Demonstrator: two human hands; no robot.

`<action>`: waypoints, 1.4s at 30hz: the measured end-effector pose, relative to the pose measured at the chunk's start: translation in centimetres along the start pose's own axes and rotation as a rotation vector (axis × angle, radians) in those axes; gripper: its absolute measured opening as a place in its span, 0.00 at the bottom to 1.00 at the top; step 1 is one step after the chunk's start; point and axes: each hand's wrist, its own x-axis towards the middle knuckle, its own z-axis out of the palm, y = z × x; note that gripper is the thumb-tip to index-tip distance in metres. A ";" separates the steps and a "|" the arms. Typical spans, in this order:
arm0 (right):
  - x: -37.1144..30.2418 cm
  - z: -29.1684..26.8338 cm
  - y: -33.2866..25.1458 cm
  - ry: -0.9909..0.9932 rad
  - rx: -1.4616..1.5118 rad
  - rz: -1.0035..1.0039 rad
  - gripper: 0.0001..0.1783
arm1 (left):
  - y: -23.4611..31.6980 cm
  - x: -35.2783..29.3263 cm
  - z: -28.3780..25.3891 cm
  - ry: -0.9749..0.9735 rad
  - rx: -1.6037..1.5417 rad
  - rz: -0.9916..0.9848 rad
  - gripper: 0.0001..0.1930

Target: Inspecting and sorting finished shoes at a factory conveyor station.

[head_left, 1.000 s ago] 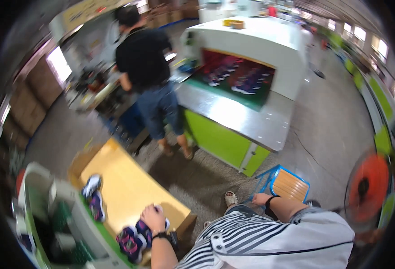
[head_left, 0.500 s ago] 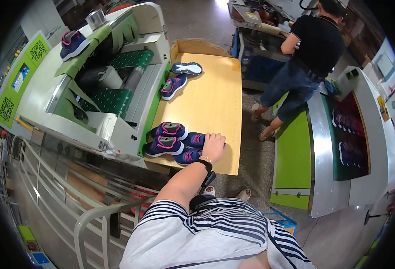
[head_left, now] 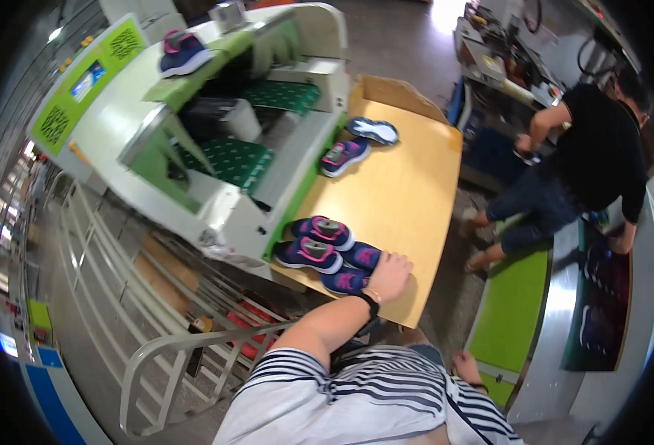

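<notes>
Left hand [head_left: 390, 274] rests flat, fingers together, on the near sneakers [head_left: 353, 268] — four grouped at the wooden surface [head_left: 401, 189] edge; two more sneakers [head_left: 358, 144] remain apart. Right hand [head_left: 466, 366] hangs low, fingers unclear.

A wooden table [head_left: 408, 193] carries four navy-and-pink shoes [head_left: 327, 252] clustered at its seven o'clock corner, with two more shoes [head_left: 358, 144] lying near its eleven o'clock edge.

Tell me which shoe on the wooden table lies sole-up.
The far shoe near the table's back edge: its pale sole faces up, while the others show purple-and-pink uppers.
</notes>
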 end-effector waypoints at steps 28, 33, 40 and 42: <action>27.8 0.6 -50.2 -0.270 -0.282 -1.433 0.39 | 1.5 1.1 -2.5 0.017 0.025 -0.350 0.28; 28.7 9.3 -53.5 -0.509 -0.437 -1.316 0.56 | 2.2 1.4 -3.0 0.151 -0.066 -0.496 0.31; 31.3 6.2 -54.5 -0.886 -0.005 -0.845 0.42 | 3.5 -0.9 -9.7 0.447 -0.024 -0.924 0.29; 29.8 3.3 -56.6 -1.143 0.110 -0.878 0.38 | 2.0 -1.4 -12.4 0.557 -0.133 -0.998 0.40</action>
